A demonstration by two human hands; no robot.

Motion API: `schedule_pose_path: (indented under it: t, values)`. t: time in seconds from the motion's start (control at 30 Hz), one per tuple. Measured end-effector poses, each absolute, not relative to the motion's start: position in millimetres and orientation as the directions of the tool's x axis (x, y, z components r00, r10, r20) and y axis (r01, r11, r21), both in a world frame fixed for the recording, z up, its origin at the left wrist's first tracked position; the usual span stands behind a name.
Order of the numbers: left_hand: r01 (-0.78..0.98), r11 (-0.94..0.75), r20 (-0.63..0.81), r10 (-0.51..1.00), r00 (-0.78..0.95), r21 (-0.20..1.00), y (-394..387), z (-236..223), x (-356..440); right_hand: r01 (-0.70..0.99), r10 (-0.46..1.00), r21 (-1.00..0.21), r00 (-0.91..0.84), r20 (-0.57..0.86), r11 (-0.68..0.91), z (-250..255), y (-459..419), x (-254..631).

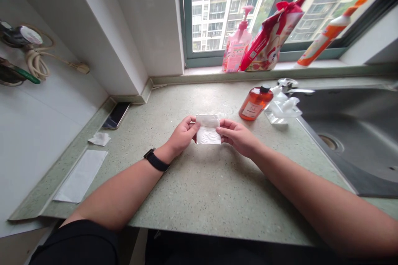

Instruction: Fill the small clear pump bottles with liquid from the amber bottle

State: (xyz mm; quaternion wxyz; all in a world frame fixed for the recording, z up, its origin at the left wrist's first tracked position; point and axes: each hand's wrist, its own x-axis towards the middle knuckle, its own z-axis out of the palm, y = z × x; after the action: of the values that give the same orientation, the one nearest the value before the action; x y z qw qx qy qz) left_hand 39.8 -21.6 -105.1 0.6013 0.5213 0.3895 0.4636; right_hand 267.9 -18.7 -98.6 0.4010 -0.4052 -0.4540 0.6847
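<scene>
A small white folded cloth or tissue pad [208, 131] is held just above the speckled green countertop [202, 186], its top edge folded over. My left hand [182, 136], with a black watch on the wrist, pinches its left side. My right hand [236, 134] pinches its right side. Both hands have their fingers closed on the pad.
An orange soap bottle [255, 102] and crumpled clear plastic [282, 107] lie by the steel sink [357, 132] at right. A phone [116, 115], a tissue scrap [99, 138] and a white paper sheet [81, 176] lie at left. Bottles and a red pouch [270, 37] stand on the windowsill.
</scene>
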Motion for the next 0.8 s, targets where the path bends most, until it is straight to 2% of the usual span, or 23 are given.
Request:
schedule_pose_path:
  t: [0.23, 0.53, 0.8]
  values:
    - [-0.221, 0.055, 0.019, 0.947, 0.321, 0.974, -28.0, -94.7, 37.9, -0.276, 0.949, -0.933, -0.275, -0.155, -0.232, -94.2, -19.9, 265.8]
    - [-0.228, 0.03, 0.044, 0.948, 0.314, 0.973, -29.8, -90.6, 39.3, -0.234, 0.967, -0.967, -0.252, -0.043, -0.104, -88.2, -23.9, 264.7]
    - [0.005, -0.192, 0.182, 0.939, 0.29, 0.981, -30.0, -87.3, 35.1, -0.136, 0.968, -0.991, -0.249, 0.014, -0.02, -91.2, -22.0, 266.1]
